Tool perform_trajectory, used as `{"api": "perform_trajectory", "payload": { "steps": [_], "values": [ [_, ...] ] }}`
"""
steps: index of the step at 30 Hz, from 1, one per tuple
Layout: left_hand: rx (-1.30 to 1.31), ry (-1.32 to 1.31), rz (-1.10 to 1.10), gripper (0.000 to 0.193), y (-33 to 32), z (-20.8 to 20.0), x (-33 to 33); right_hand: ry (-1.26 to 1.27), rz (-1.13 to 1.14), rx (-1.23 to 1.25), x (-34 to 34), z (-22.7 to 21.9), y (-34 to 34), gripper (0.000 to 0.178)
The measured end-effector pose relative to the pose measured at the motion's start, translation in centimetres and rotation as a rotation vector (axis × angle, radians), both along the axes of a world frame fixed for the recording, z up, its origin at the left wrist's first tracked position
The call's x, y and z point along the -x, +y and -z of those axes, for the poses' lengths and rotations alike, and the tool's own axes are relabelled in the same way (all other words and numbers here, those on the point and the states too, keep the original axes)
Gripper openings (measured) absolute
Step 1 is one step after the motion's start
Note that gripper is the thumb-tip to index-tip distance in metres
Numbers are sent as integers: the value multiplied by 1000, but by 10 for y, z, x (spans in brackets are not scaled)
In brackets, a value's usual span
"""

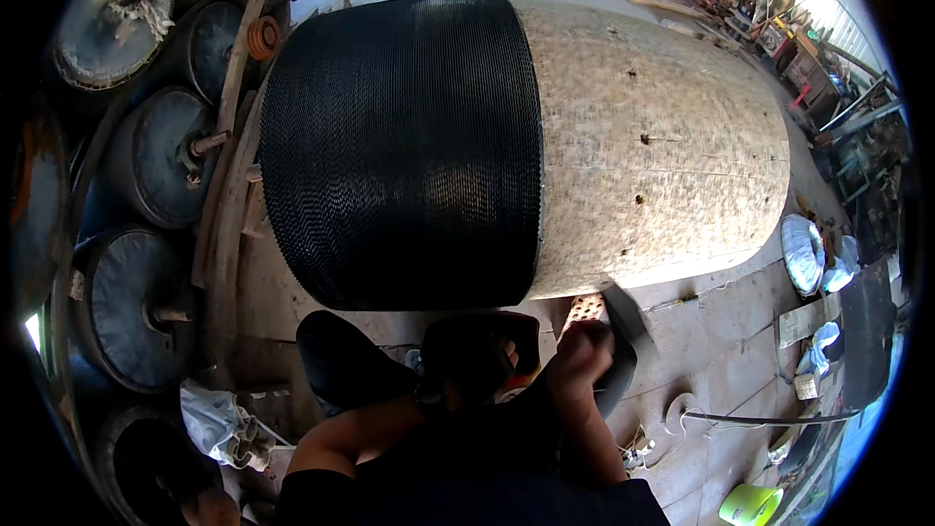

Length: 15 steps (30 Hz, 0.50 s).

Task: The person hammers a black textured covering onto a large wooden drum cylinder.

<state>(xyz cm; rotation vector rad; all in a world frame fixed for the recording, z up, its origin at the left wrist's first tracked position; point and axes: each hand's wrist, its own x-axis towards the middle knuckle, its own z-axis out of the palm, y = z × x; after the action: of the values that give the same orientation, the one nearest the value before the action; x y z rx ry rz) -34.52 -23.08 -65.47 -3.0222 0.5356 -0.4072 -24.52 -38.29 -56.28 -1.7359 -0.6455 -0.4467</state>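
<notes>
A large drum (667, 146) lies on its side in front of me. Its left part is wound with black ridged wire-like material (399, 151); its right part is bare, pale and mottled, with several small dark holes. Below its near edge, my right hand (581, 356) is curled and smeared by motion, beside a light perforated piece (587, 309). Whatever the fingers hold is not distinguishable. Between my knees, my left hand (508, 355) is mostly lost in deep shadow at a dark object; only some fingertips show, close under the black winding.
Several dark rollers (141, 307) with stub shafts line the left side, next to long wooden beams (226, 234). White-wrapped coils (803, 253), a cable (760, 419) and a lime-green bucket (750, 505) lie at the right. A crumpled white sack (219, 424) stands at lower left.
</notes>
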Motion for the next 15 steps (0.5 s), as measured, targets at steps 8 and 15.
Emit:
{"api": "perform_trajectory", "payload": {
  "steps": [8, 15],
  "values": [
    [211, -277, 125, 38, 5, -63, 8, 59, -21, -200, 17, -30, -7, 15],
    [387, -240, -92, 25, 25, -150, -27, 260, 15, 312, -1, -17, -5, 14]
  ]
}}
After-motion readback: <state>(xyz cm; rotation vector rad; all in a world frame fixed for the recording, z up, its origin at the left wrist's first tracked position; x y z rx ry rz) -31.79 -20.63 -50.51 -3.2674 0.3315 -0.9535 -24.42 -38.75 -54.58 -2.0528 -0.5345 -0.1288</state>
